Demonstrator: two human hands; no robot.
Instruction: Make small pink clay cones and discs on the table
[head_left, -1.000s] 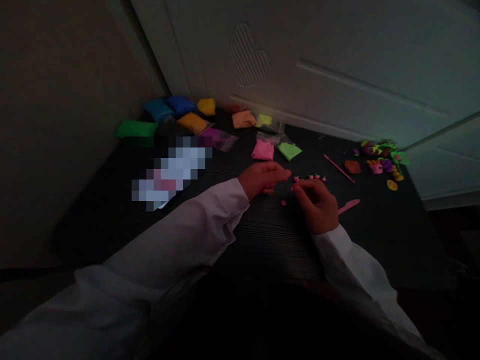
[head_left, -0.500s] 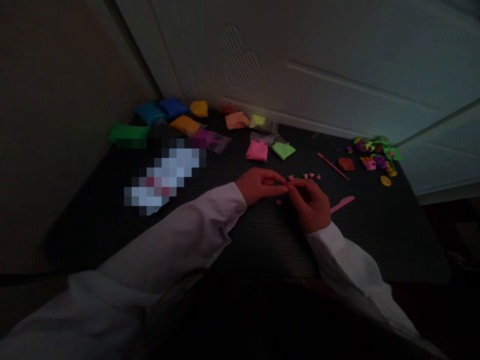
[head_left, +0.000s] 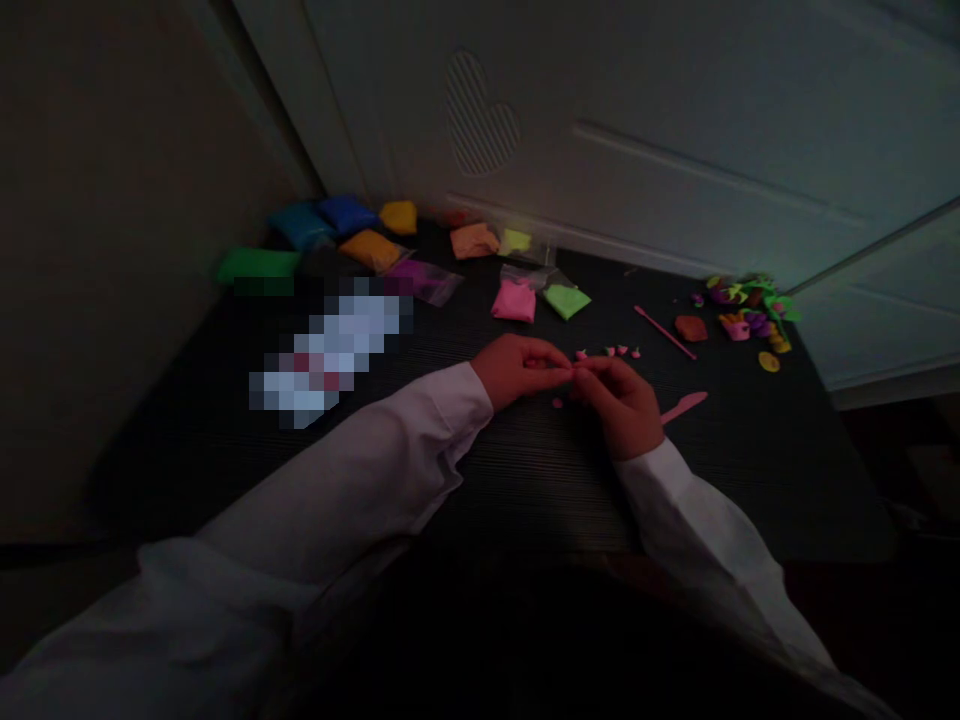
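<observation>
Over the middle of the dark table, my left hand point(head_left: 514, 375) and my right hand point(head_left: 628, 408) meet at the fingertips. Both are closed in a pinch on a tiny piece of pink clay point(head_left: 575, 369), mostly hidden by the fingers. A small pink clay bit point(head_left: 557, 403) lies on the table just below the left fingers. Behind the fingertips sits a row of several small pink clay shapes with green on them point(head_left: 622, 351). A pink modelling knife point(head_left: 685, 407) lies beside my right hand, its near end hidden behind the hand.
A pink stick tool point(head_left: 665, 332) and a reddish-brown clay lump point(head_left: 691, 327) lie right of centre. Colourful clay figures point(head_left: 757, 315) cluster at the far right. Pink point(head_left: 514, 301) and light green clay packs point(head_left: 567, 301) lie behind my hands; more packs and a blurred-out item point(head_left: 330, 350) are left.
My right hand has shifted very slightly, and a little more pink shows between the fingertips. My left hand stays put.
</observation>
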